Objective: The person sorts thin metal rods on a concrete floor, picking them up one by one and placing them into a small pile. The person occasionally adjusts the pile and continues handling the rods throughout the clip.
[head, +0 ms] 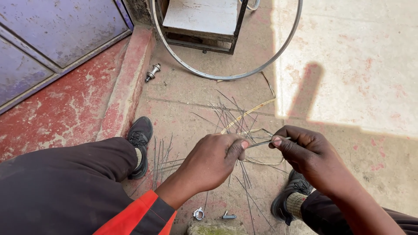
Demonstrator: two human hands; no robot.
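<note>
Both of my hands grip one thin metal spoke [260, 142] low in the head view. My left hand [213, 161] closes around its near end. The thumb and fingers of my right hand [307, 152] pinch its far end. Under my hands, several loose spokes [233, 117] lie scattered on the concrete. A second bunch of spokes [162, 156] lies side by side next to my left shoe [139, 141]. A bare metal wheel rim [226, 75] lies flat farther away.
A wheel hub [152, 72] lies beside the red painted step [130, 82]. A stool-like frame [202, 24] stands inside the rim's circle. A small metal clip [199, 213] and another little metal part [227, 216] lie near my legs. My right shoe [291, 198] is at lower right.
</note>
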